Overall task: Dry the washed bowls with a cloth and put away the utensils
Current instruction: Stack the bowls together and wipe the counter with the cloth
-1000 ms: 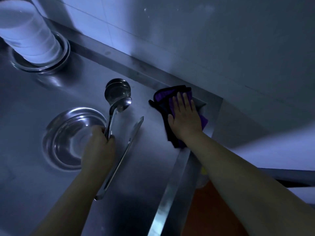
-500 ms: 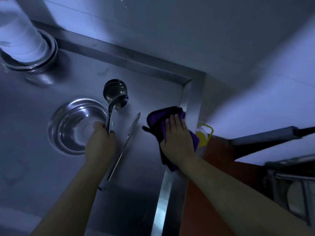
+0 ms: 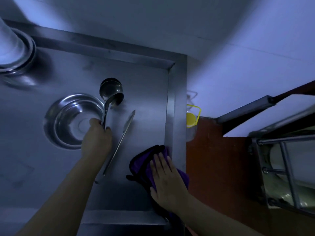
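Observation:
My left hand (image 3: 96,139) grips the handles of two steel ladles (image 3: 110,90), whose bowls rest on the steel counter (image 3: 144,92). A long flat steel utensil (image 3: 117,145) lies on the counter just right of that hand. An empty steel bowl (image 3: 71,120) sits left of the ladles. My right hand (image 3: 166,178) lies flat, fingers spread, on a purple cloth (image 3: 141,163) pressed against the counter near its raised right edge.
A stack of white bowls (image 3: 8,41) stands in a steel dish at the far left. A jar with a yellow lid (image 3: 191,119) sits beyond the counter's right edge. A metal rack with dishes (image 3: 286,169) is at the right. A tiled wall is behind.
My right hand has slid the purple cloth along the counter's right edge toward me. My left hand stays on the ladle handles. The camera has turned to the right.

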Demonstrator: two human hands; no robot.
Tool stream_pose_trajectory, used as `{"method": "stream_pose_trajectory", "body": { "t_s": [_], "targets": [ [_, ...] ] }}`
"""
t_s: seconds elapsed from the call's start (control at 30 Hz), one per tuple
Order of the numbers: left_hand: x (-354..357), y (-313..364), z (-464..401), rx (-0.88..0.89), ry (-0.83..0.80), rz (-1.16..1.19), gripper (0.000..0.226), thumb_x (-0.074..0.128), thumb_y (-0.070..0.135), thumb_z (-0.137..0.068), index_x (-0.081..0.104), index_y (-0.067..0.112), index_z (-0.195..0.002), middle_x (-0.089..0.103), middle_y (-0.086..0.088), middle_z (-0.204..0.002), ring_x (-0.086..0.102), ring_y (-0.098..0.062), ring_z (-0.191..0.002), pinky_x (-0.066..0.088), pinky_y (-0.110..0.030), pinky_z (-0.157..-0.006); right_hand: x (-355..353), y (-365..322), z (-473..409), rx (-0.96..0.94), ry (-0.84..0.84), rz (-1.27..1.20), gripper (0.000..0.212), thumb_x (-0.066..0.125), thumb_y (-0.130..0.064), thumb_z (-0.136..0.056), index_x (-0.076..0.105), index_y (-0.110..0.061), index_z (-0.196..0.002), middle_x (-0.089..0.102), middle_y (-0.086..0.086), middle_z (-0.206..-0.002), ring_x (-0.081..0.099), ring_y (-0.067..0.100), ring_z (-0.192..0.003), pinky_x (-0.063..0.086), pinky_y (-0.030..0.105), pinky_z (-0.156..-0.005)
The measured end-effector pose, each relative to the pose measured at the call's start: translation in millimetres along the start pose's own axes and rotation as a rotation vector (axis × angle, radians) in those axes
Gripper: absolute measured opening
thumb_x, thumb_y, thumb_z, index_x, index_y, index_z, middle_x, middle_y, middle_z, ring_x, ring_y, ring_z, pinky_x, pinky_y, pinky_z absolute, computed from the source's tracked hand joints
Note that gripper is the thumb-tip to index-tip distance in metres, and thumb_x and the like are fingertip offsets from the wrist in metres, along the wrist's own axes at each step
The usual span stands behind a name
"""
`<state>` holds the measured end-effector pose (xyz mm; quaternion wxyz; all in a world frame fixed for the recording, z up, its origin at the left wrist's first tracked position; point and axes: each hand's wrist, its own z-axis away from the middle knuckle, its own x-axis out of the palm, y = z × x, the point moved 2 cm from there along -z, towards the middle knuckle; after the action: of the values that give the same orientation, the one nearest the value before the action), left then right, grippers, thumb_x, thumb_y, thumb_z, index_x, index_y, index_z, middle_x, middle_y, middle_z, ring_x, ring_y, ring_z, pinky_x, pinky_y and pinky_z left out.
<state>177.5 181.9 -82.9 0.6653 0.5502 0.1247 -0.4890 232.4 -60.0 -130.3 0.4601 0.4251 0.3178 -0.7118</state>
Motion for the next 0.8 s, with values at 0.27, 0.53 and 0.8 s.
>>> {"method": "stream_pose_trajectory", "body": {
  "t_s": [0.27,0.53,0.8],
  "targets": [
    [-13.5,-20.6,-22.7,-0.055,0.089,-0.002,0.01,0.047,0.015,-0.09,0.037,0.016,-0.094,0.052,-0.002,-0.072,0.051,-0.029,-0.067,0.038,-0.037,-0.062,-55.3,49.6,-120.0,0.08,0.172,0.046,0.08,0.043,-0.049,-0.083,0.031,0.0,-0.145,0.024,0.026,-0.152,0.017,0.042,-0.142,0.01,0.054,-0.116],
    [-25.6,-49.9,-31.6,-0.126,0.187,0.052,0.012,0.049,0.018,-0.09,0.043,0.015,-0.101,0.053,0.002,-0.074,0.049,-0.019,-0.063,0.032,-0.032,-0.055,-108.5,96.7,-281.0,0.192,0.349,-0.062,0.079,0.041,-0.048,-0.091,0.008,-0.01,-0.152,0.005,0.02,-0.158,0.0,0.038,-0.145,0.004,0.05,-0.118],
    [-52.2,-84.6,-27.7,-0.187,0.254,0.087,0.011,0.047,0.017,-0.087,0.041,0.021,-0.095,0.051,0.007,-0.07,0.047,-0.009,-0.062,0.028,-0.026,-0.049,-117.5,68.5,-317.3,0.095,0.334,0.014,0.071,0.031,-0.061,-0.091,0.009,-0.031,-0.152,0.003,0.016,-0.159,-0.002,0.037,-0.145,0.004,0.054,-0.117]
  ]
}}
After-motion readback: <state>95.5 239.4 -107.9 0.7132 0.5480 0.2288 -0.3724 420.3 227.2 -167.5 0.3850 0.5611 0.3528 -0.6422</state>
